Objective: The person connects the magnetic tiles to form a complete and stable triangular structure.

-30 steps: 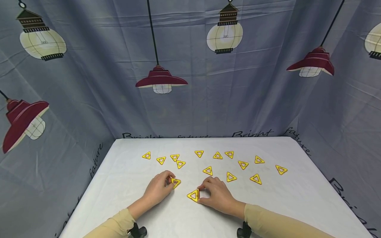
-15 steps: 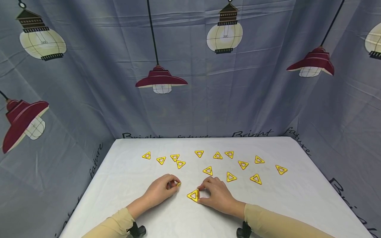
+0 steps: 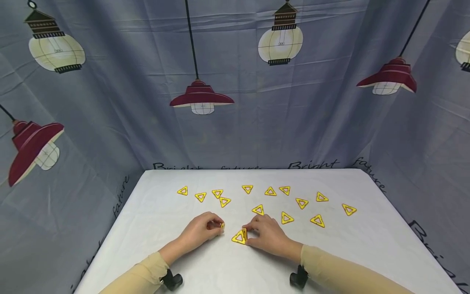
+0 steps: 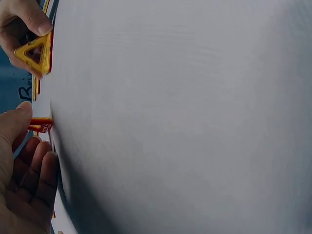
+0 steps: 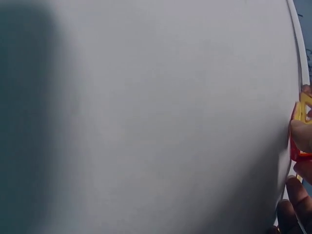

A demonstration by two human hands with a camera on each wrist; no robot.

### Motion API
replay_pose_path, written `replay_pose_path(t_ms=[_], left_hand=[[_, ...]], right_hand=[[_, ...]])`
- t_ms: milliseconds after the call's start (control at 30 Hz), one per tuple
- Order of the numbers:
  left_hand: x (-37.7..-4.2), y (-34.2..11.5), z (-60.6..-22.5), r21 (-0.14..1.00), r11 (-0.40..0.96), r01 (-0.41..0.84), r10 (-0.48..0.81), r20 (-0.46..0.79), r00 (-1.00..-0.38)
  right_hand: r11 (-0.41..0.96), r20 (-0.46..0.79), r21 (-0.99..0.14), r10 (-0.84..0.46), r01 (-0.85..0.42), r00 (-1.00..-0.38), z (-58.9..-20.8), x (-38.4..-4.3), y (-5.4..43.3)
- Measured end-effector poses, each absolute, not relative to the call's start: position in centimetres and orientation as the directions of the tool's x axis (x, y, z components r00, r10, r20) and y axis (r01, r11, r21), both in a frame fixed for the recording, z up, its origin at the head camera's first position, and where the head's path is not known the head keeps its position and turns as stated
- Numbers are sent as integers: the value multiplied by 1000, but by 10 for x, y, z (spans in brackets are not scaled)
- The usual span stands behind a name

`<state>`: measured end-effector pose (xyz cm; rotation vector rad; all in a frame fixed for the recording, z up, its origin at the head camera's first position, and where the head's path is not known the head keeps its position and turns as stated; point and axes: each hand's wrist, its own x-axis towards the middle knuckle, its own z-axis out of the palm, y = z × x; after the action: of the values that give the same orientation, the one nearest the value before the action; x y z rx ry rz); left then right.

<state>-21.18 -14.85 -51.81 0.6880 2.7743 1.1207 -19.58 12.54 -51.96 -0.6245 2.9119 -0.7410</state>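
In the head view my left hand (image 3: 202,227) pinches a yellow triangular building tile (image 3: 222,225) between thumb and fingers, seen nearly edge-on. The left wrist view shows this tile (image 4: 42,122) with a red side below its yellow top. A short way to the right, my right hand (image 3: 269,233) grips two or more yellow triangular tiles (image 3: 238,237) set edge to edge at an angle, one face toward the head camera. In the left wrist view these tiles (image 4: 46,57) stand as a folded shape above the table; the right wrist view catches only their red-edged corner (image 5: 294,141).
Several more yellow triangular tiles lie scattered over the far half of the white table (image 3: 205,269), among them one (image 3: 258,210) just beyond my right hand and another (image 3: 287,218) to its right. A grey curtain (image 3: 235,134) printed with lamps hangs behind the table.
My left hand has turned its tile from face-up to nearly edge-on. My right hand has shifted slightly away from me with its tiles, now showing a second tile edge. The head view has shifted a little.
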Motion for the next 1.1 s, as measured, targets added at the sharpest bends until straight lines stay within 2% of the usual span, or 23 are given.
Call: replay_pose_path(t_ms=[300,767,1100], left_hand=[[-214,-131,-519,675,612,411,456,124,-881],[-210,-117,-519,763,549,341,458,67,-887],[-209,-117,-518,785,533,314,461,42,-887]], right_hand=[[790,32,-445,-457,-422,-889,-516,-205,124],[778,59,-398,-506,-485,-860,-514,-211,118],[766,53,-434,-504,-474,-862,-514,-209,117]])
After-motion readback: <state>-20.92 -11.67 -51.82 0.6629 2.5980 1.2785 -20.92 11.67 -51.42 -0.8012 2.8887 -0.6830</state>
